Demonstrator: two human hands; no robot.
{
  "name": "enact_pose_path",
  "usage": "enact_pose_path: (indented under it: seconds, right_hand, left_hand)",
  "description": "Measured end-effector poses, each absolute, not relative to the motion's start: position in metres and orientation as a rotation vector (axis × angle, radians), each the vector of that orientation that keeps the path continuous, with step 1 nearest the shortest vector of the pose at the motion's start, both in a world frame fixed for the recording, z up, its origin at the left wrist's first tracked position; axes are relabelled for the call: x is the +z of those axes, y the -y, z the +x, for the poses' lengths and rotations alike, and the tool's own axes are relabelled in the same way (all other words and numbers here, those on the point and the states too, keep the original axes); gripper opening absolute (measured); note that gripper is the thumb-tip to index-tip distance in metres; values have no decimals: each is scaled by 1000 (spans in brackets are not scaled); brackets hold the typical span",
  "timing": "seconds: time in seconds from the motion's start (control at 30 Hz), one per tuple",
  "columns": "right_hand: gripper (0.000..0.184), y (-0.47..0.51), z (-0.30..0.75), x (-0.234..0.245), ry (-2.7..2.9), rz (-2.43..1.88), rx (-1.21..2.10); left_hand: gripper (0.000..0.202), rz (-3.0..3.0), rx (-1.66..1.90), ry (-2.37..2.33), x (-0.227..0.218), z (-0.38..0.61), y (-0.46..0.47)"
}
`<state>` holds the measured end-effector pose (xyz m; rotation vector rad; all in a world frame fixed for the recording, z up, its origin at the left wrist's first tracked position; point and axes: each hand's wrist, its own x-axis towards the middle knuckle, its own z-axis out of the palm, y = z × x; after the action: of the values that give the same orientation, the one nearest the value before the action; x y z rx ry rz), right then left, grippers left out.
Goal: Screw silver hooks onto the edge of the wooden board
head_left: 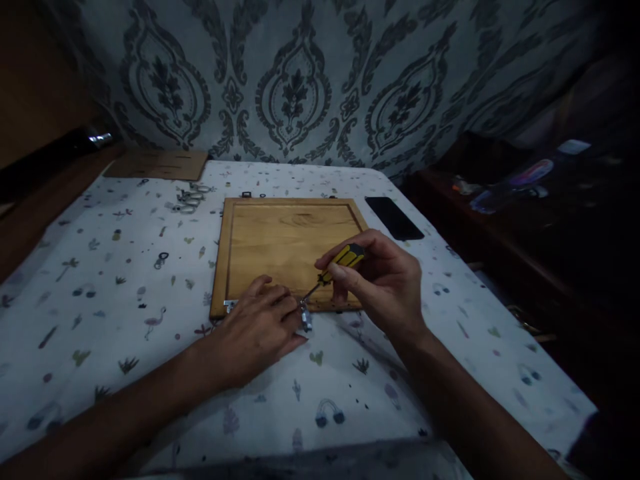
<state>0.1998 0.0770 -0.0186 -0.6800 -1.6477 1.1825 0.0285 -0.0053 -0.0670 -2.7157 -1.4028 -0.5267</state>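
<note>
A framed wooden board [287, 243] lies flat on a table covered with a patterned white cloth [125, 300]. My right hand [383, 280] grips a yellow-and-black screwdriver [337, 263], its tip angled down to a small metal fitting [305, 319] at the board's near edge. My left hand [260, 330] rests on that edge beside the fitting, fingers curled and pressed against it. A second metal bracket [230, 305] shows at the board's near left corner.
A dark phone [393, 217] lies right of the board. Several metal hooks [187, 200] sit near its far left corner, a small ring [160, 260] further left. A brown flat board [157, 164] lies at the back left. Dark furniture with clutter [525, 180] stands to the right.
</note>
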Motion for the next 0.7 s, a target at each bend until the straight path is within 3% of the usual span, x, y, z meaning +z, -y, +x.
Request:
enact_pose_path:
  seconds: [0.23, 0.7]
  right_hand:
    - [22, -75, 205, -21, 1554, -691, 930]
    - [23, -71, 207, -26, 1565, -723, 1065]
  left_hand:
    - [23, -2746, -530, 1407, -66, 29, 5]
    - [24, -2731, -515, 1392, -64, 29, 5]
